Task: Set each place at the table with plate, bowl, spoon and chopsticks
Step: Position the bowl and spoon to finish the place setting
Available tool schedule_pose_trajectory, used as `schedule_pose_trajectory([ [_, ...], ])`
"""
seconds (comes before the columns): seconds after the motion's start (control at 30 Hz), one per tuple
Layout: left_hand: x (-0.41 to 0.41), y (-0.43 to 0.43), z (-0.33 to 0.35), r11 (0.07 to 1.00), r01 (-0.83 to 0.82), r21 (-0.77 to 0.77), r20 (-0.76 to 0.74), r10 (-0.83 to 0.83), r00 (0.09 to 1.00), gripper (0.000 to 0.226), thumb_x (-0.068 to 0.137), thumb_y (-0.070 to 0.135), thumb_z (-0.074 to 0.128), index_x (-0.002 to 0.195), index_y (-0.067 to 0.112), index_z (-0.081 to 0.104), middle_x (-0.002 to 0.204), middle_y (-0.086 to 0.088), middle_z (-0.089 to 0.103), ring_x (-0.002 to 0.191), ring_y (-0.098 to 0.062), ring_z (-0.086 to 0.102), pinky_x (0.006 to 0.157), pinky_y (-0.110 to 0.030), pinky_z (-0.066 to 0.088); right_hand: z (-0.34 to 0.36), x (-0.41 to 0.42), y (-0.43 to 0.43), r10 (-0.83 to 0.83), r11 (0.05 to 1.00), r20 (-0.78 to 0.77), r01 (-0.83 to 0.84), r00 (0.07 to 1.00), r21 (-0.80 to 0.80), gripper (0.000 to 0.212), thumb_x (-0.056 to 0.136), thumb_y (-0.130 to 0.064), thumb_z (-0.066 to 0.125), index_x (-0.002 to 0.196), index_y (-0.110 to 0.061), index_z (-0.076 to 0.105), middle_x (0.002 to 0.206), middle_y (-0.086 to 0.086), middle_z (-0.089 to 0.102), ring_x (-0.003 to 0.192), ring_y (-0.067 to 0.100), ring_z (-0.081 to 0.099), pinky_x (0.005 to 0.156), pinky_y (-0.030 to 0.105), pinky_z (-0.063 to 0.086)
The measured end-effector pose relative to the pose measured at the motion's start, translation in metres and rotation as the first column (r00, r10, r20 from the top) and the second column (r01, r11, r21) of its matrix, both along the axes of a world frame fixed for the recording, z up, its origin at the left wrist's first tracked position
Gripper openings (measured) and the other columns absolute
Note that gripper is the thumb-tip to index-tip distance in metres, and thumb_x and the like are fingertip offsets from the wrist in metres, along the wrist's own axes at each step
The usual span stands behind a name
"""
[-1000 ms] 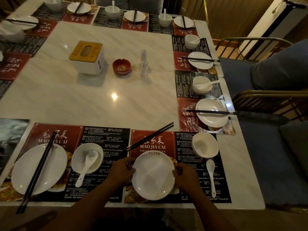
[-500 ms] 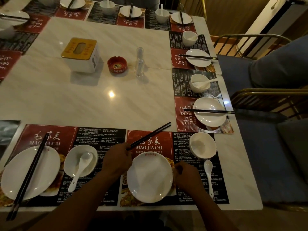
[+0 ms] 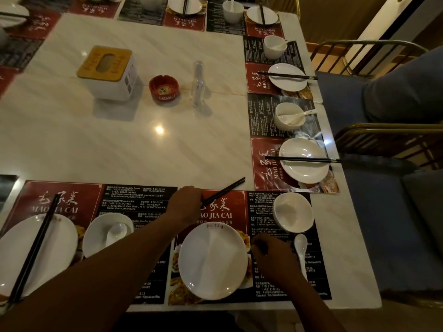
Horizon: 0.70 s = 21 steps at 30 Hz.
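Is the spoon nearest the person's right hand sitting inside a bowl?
No, the spoon lies flat on the placemat, outside the empty bowl, beside the right hand.

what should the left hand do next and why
Probably lift the chopsticks and lay them across the plate: the left hand grips their near end, they lie on the mat beyond it, and the left plate has its pair on top.

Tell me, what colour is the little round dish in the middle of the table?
The ashtray is red with pale lettering, clearest in the head view.
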State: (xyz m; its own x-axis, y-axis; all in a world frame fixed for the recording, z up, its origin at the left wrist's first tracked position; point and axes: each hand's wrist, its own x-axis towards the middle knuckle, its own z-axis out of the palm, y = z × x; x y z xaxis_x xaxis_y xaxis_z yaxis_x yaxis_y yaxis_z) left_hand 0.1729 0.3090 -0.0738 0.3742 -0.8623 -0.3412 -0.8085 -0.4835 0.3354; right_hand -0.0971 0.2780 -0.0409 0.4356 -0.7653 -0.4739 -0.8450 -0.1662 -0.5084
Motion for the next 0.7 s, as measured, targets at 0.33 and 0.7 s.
schedule_pose_trajectory([
  [0.33, -0.006, -0.002, -0.008, 0.999, 0.037, 0.012, -0.009, -0.037, 0.999, 0.031, 0.085, 0.034, 0.071, 0.107, 0.019, 0.056, 0.106, -0.002, 0.062, 0.096, -0.022, 0.063, 0.081, -0.037, 0.055, -0.008, 0.066, -0.036, -0.015, 0.999, 0.032, 0.014, 0.999, 0.038, 0.017, 0.095, -0.023, 0.063, 0.112, -0.024, 0.068, 0.099, -0.012, 0.064, 0.092, 0.007, 0.060, 0.079, 0.021, 0.044],
  [0.7, -0.021, 0.002, -0.013, 0.996, -0.037, -0.076, -0.016, 0.035, 0.999, 0.028, 0.090, 0.037, 0.068, 0.110, 0.017, 0.061, 0.109, -0.001, 0.061, 0.102, -0.019, 0.059, 0.086, -0.034, 0.053, -0.018, 0.085, -0.049, -0.068, 0.993, 0.020, 0.066, 0.997, 0.096, 0.018, 0.095, -0.019, 0.064, 0.112, -0.021, 0.068, 0.107, -0.006, 0.067, 0.090, 0.006, 0.059, 0.081, 0.023, 0.051],
])
